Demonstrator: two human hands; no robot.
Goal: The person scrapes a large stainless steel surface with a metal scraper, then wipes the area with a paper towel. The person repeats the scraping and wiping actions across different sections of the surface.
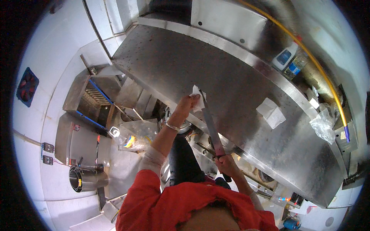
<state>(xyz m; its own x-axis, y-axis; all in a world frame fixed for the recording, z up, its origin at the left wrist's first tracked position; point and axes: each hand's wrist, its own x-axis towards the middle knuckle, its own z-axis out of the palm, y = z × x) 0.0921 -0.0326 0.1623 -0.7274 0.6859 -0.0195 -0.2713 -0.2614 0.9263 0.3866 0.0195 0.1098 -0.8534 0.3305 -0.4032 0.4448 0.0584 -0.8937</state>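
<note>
My right hand [226,165] grips a long-bladed knife [212,127] close to its dark handle, in front of the steel counter's near edge. The blade slants up and to the left, and its narrow tip end overlaps a piece of white tissue paper [197,101]. That tissue is pinched in my left hand [189,101], just left of the blade's far end. Whether the paper wraps around the metal or only lies against it, I cannot tell. The stainless steel counter [225,78] spreads beneath and beyond both hands.
A folded white paper napkin [271,112] lies on the counter to the right. Along the back ledge are a plastic bottle [294,66], a clear plastic bag [323,124] and a yellow pole [315,60]. To the left stand a fryer [95,98] and a clear oil jug [130,140].
</note>
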